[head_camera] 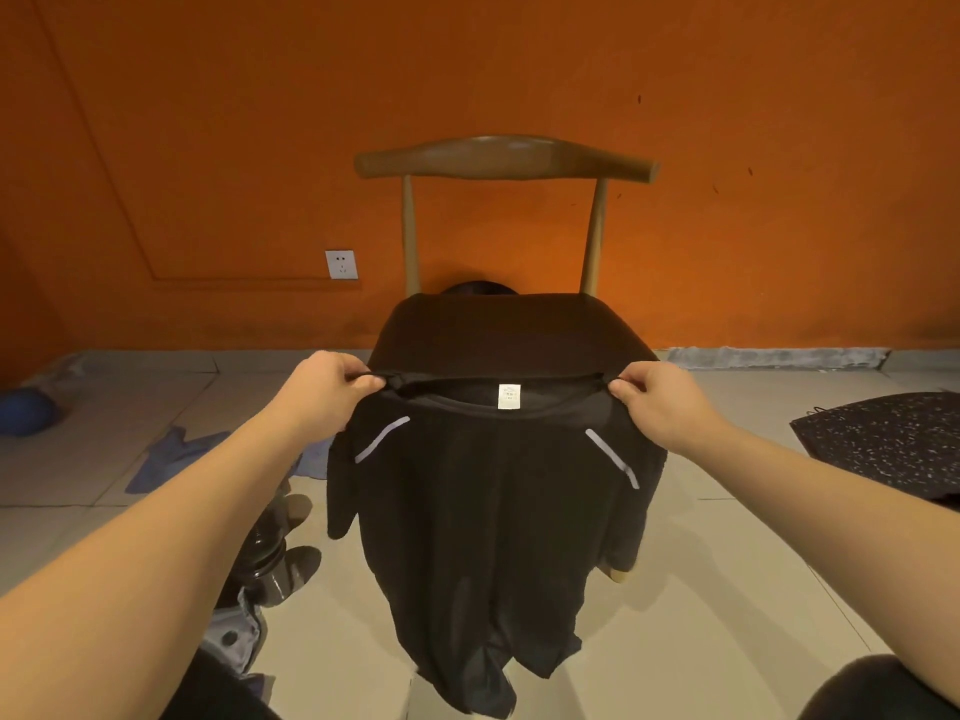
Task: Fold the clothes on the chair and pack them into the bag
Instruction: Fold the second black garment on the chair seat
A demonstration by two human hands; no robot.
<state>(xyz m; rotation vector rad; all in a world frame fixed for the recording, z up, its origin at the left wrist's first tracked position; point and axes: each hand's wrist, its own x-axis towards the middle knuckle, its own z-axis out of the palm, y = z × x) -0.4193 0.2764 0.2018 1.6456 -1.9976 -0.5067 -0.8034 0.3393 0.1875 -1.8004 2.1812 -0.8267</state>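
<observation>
Black shirt (488, 511) at frame centre, hung in air just fwd of chair (506, 158) seat, collar up, hem down near lower edge; white neck label (508, 396) facing camera. Long axis top-to-bottom in frame; collar line stretched L-R between both grips. Left hand (324, 389) at centre-left, fingers & thumb pinched on shoulder seam beside collar; right hand (657, 402) at centre-right, pinched likewise on opposite seam. Fabric below & between fingers; both hands level, approx. equal reach to garment. Sleeves slack at both sides. Step, by judgement: spread prior to fold; no fold made yet. Next, prob.: lay flat on seat, directly behind collar, long axis kept fwd-back. Dark speckled bag (883, 439), handles faintly visible, on floor at mid-right, well apart from shirt, nearer right hand. Blue cloth (171, 454) on floor at mid-left; wall socket (341, 264) up-left of seat.
</observation>
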